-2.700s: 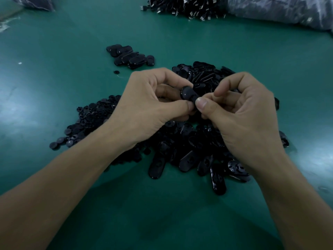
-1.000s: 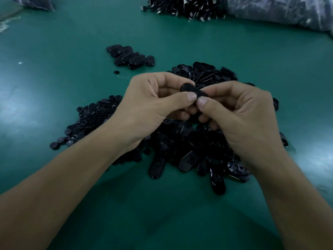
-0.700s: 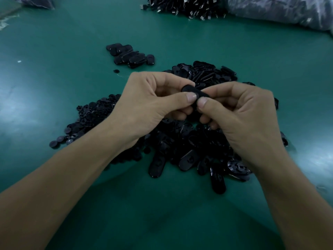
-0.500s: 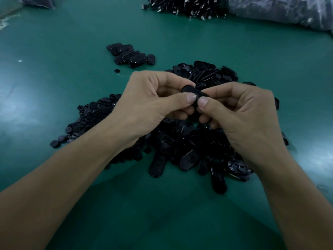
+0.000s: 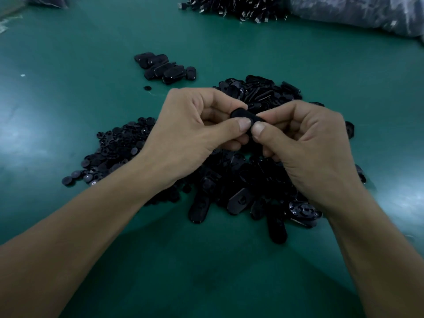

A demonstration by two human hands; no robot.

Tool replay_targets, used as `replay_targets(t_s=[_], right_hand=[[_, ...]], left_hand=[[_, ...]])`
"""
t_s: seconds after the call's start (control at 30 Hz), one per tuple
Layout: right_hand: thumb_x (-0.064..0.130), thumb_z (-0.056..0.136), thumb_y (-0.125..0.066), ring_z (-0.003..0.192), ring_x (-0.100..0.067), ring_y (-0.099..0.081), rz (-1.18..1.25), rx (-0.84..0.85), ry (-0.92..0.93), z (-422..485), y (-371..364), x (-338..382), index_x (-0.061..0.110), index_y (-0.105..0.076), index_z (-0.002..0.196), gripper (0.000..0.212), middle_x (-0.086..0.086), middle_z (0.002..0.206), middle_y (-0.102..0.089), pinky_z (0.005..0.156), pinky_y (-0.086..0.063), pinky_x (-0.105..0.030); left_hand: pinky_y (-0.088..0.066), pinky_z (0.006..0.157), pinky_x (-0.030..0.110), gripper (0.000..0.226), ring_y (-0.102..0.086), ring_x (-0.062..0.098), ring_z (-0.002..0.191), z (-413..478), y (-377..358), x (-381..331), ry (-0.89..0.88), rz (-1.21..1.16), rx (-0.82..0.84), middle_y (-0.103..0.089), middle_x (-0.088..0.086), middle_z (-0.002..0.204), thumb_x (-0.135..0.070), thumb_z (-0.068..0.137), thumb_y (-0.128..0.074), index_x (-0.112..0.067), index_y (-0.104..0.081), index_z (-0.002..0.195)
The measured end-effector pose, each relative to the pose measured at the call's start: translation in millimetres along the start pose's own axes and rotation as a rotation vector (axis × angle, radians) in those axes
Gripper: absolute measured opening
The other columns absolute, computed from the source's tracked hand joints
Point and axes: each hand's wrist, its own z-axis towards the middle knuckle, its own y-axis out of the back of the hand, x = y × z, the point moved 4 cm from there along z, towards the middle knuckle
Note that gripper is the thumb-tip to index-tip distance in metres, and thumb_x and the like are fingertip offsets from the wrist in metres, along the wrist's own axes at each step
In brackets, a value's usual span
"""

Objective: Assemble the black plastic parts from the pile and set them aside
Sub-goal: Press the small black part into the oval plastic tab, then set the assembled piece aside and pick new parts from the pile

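Both hands meet over the middle of the green table and pinch one black oblong plastic part (image 5: 241,114) between thumbs and forefingers. My left hand (image 5: 195,131) grips its left end, my right hand (image 5: 305,143) its right end; the two thumb tips press side by side on it. Most of the part is hidden by my fingers. Below the hands lies the pile of black oblong parts (image 5: 243,193). To its left spreads a heap of small round black pieces (image 5: 110,154). A small group of assembled parts (image 5: 165,68) lies set aside farther back.
One loose round piece (image 5: 147,88) lies near the set-aside group. At the table's far edge sit another heap of dark parts with metal bits (image 5: 231,5) and a grey plastic bag (image 5: 358,12). The green table surface (image 5: 68,65) stretches open on the left.
Since 2.7 s ago the part has turned from tilted to lying level between both thumbs, and my hands have closed together. Over the last second they have hardly moved.
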Motion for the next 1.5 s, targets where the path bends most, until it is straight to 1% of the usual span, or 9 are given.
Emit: replay_targets(t_s=[0.33, 0.6, 0.8, 0.93, 1.0, 1.1, 1.2, 1.33, 1.5], right_hand=[[0.007, 0.088, -0.073, 0.056, 0.000, -0.061, 0.032, -0.017, -0.012, -1, 0, -1, 0.016, -0.071, 0.086, 0.009, 0.012, 0.063, -0.069, 0.054, -0.046, -0.012], [0.007, 0.089, -0.073, 0.065, -0.004, -0.068, -0.004, 0.006, 0.031, -2, 1, 1, 0.022, -0.074, 0.095, 0.016, 0.011, 0.076, -0.074, 0.060, -0.049, -0.011], [0.008, 0.089, -0.073, 0.066, -0.007, -0.071, -0.036, -0.004, 0.014, -2, -1, -4, 0.021, -0.075, 0.097, 0.016, 0.010, 0.077, -0.075, 0.059, -0.051, -0.012], [0.011, 0.090, -0.073, 0.067, -0.006, -0.071, -0.073, -0.045, 0.026, -1, 0, -6, 0.022, -0.075, 0.102, 0.016, 0.012, 0.078, -0.075, 0.061, -0.051, -0.013], [0.013, 0.091, -0.073, 0.072, -0.003, -0.071, -0.137, -0.073, 0.059, -2, 0, -6, 0.023, -0.075, 0.105, 0.018, 0.015, 0.079, -0.074, 0.066, -0.054, -0.015], [0.018, 0.092, -0.072, 0.078, 0.000, -0.069, -0.273, -0.118, 0.117, -5, -3, -5, 0.025, -0.072, 0.115, 0.025, 0.019, 0.084, -0.071, 0.073, -0.053, -0.013], [0.021, 0.093, -0.071, 0.076, 0.000, -0.064, -0.372, -0.159, 0.132, -8, -2, -6, 0.022, -0.072, 0.117, 0.024, 0.021, 0.081, -0.066, 0.069, -0.047, -0.007], [0.027, 0.093, -0.070, 0.073, 0.000, -0.053, -0.587, -0.127, 0.150, -7, 0, -5, 0.021, -0.073, 0.107, 0.016, 0.016, 0.081, -0.056, 0.068, -0.042, -0.008], [0.043, 0.091, -0.066, 0.097, -0.009, -0.042, -0.804, -0.043, 0.070, -7, 1, -10, 0.024, -0.066, 0.122, 0.037, 0.009, 0.095, -0.049, 0.081, -0.028, -0.019]], left_hand=[[-0.059, 0.062, 0.023, 0.008, -0.073, 0.017, 0.067, 0, -2, 2, 0.002, 0.026, 0.001, -0.075, 0.011, 0.078, -0.002, 0.085, -0.075, -0.006, -0.071, 0.091], [-0.060, 0.060, 0.027, 0.009, -0.073, 0.020, 0.062, 3, 4, 3, 0.006, 0.045, -0.020, -0.074, 0.008, 0.071, -0.002, 0.085, -0.076, -0.008, -0.069, 0.086], [-0.063, 0.062, 0.031, 0.011, -0.074, 0.021, 0.062, 4, 7, 4, -0.040, 0.167, -0.016, -0.074, 0.005, 0.069, -0.005, 0.085, -0.077, -0.012, -0.069, 0.086], [-0.063, 0.067, 0.037, 0.010, -0.074, 0.016, 0.066, 5, 9, 6, -0.063, 0.311, -0.045, -0.075, -0.002, 0.071, -0.016, 0.085, -0.079, -0.021, -0.071, 0.086], [-0.062, 0.068, 0.036, 0.010, -0.072, 0.014, 0.066, 5, 12, 4, -0.099, 0.408, -0.056, -0.074, -0.006, 0.072, -0.027, 0.082, -0.081, -0.025, -0.071, 0.084], [-0.058, 0.061, 0.026, 0.013, -0.069, 0.009, 0.060, 9, 17, 3, -0.124, 0.481, -0.099, -0.073, -0.009, 0.069, -0.033, 0.081, -0.082, -0.026, -0.071, 0.080], [-0.057, 0.057, 0.024, 0.013, -0.071, 0.015, 0.058, 19, 35, 6, -0.057, 0.408, -0.212, -0.073, -0.004, 0.066, -0.027, 0.083, -0.081, -0.024, -0.070, 0.078], [-0.060, 0.065, 0.028, 0.011, -0.074, 0.020, 0.063, 43, 72, 7, -0.008, 0.328, -0.397, -0.074, 0.001, 0.065, -0.016, 0.087, -0.077, -0.022, -0.073, 0.079], [-0.062, 0.069, 0.028, 0.016, -0.073, 0.016, 0.063, 77, 100, 18, 0.057, 0.431, -0.515, -0.072, 0.005, 0.069, -0.012, 0.089, -0.072, -0.022, -0.068, 0.078]])
